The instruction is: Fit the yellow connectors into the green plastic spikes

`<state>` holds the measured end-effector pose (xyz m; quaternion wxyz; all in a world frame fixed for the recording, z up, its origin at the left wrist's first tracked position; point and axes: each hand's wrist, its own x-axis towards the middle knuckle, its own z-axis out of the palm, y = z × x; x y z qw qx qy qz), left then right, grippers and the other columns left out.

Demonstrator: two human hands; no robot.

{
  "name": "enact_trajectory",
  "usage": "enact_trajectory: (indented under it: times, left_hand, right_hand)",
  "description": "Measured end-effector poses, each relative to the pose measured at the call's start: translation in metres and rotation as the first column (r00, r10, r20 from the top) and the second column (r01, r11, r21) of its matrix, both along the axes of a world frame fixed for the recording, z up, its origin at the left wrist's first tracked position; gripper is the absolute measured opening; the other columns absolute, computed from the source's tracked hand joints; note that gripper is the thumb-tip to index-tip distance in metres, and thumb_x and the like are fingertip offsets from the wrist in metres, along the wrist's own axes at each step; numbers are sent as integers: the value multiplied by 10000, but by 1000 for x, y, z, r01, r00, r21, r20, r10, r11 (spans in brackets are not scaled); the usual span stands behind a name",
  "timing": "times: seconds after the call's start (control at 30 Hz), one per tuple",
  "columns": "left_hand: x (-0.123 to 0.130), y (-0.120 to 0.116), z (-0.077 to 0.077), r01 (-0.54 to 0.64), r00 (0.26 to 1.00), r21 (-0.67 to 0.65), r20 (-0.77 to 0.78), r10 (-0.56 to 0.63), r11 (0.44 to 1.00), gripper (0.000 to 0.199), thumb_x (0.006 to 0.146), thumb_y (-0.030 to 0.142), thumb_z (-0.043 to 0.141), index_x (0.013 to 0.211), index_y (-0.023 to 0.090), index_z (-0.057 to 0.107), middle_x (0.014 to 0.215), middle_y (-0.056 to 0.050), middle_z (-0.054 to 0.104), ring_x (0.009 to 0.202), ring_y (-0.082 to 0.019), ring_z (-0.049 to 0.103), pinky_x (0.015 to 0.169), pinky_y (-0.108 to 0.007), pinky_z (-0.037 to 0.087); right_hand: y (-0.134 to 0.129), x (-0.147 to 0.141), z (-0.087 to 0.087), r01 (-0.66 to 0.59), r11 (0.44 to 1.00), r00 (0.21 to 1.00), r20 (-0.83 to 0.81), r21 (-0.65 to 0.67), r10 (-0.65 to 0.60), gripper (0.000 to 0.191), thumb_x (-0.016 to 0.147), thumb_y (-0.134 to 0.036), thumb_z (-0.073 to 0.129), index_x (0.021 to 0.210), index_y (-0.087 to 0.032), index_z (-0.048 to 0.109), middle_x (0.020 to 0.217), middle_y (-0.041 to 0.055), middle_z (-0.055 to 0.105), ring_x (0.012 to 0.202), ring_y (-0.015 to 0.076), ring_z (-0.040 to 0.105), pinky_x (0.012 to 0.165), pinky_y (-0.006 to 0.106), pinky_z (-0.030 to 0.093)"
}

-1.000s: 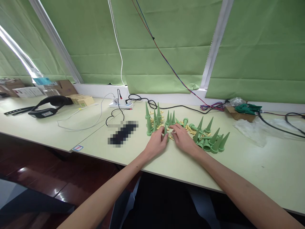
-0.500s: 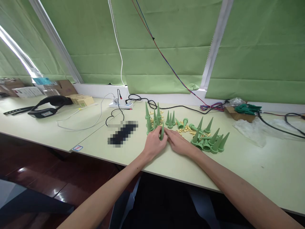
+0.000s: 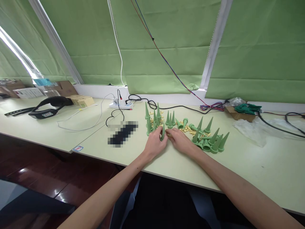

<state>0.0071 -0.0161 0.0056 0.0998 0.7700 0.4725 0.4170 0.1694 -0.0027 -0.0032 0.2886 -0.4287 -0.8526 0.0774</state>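
My left hand (image 3: 155,144) is closed round a green cone (image 3: 163,133) that stands point up near the middle of the table. Right beside it, my right hand (image 3: 179,139) has its fingers pinched against the cone's right side; a small yellowish bit shows at the fingertips, too small to make out. Behind my left hand several green cones (image 3: 146,111) stand upright among small yellow pieces. Three more cones (image 3: 170,122) stand just behind my hands. To the right lies a heap of green cones (image 3: 206,145), some upright and some on their sides, with yellow pieces (image 3: 189,129) scattered by it.
A pixelated dark object (image 3: 122,133) lies left of my hands. Behind it are a white power strip (image 3: 121,105) and cables. A black headset (image 3: 50,108) and yellow boxes (image 3: 82,100) lie far left. A cardboard box (image 3: 240,115) and clear plastic (image 3: 251,132) are at the right.
My right hand has lifted slightly and its fingers have curled more beside the cone. The cone in my left hand has shifted a little to the right.
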Motion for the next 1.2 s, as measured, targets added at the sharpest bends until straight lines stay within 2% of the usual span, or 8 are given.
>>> enact_trajectory:
  times: [0.17, 0.27, 0.5, 0.87, 1.03, 1.2]
  left_hand:
    - [1, 1, 0, 33, 999, -27, -1, -33, 999, 148, 892, 281, 472, 774, 209, 418, 581, 39, 443, 504, -119, 407, 531, -274, 301]
    - [1, 2, 0, 62, 998, -56, 4, -62, 997, 168, 907, 306, 462, 781, 211, 405, 586, 39, 448, 508, -120, 417, 529, -273, 297]
    - [0, 3, -1, 81, 997, -101, 7, -81, 992, 183, 932, 336, 437, 804, 213, 392, 594, 35, 447, 522, -129, 426, 529, -278, 295]
    - [-1, 6, -3, 89, 995, -73, -32, -92, 993, 176, 943, 295, 435, 797, 200, 410, 725, -10, 543, 619, -143, 493, 593, -282, 350]
    - [-2, 8, -5, 104, 993, -62, -51, -107, 993, 145, 943, 275, 430, 822, 195, 438, 760, -16, 554, 651, -149, 503, 618, -283, 356]
    - [-2, 10, -7, 104, 992, -56, -62, -108, 993, 114, 932, 266, 448, 846, 191, 458, 788, -20, 560, 666, -151, 515, 629, -284, 374]
  right_hand:
    - [5, 3, -3, -8, 1000, 1000, -23, 23, 9, 276, 911, -66, 459, 1130, -167, 593, 969, 86, 634, 925, 212, 561, 819, 330, 450]
    - [7, 4, -4, -28, 999, 999, -27, 38, 29, 260, 908, -57, 465, 1099, -160, 607, 978, 88, 641, 980, 221, 538, 848, 340, 441]
    - [8, 5, -4, -21, 998, 1000, -10, 56, 22, 235, 912, -59, 469, 1066, -147, 623, 960, 94, 632, 969, 228, 500, 846, 351, 443]
    - [8, 5, -4, 54, 995, 998, 6, 80, -55, 184, 882, -62, 525, 1004, -161, 621, 984, 96, 620, 1006, 244, 514, 865, 391, 447]
    - [8, 6, -4, 79, 996, 996, -50, 45, -77, 192, 889, -58, 505, 1016, -146, 618, 1000, 101, 615, 963, 221, 556, 854, 371, 457]
    - [5, 5, 2, 138, 984, 976, -186, 112, -116, 209, 915, -91, 460, 1033, -155, 620, 1011, 105, 622, 944, 225, 574, 839, 365, 465]
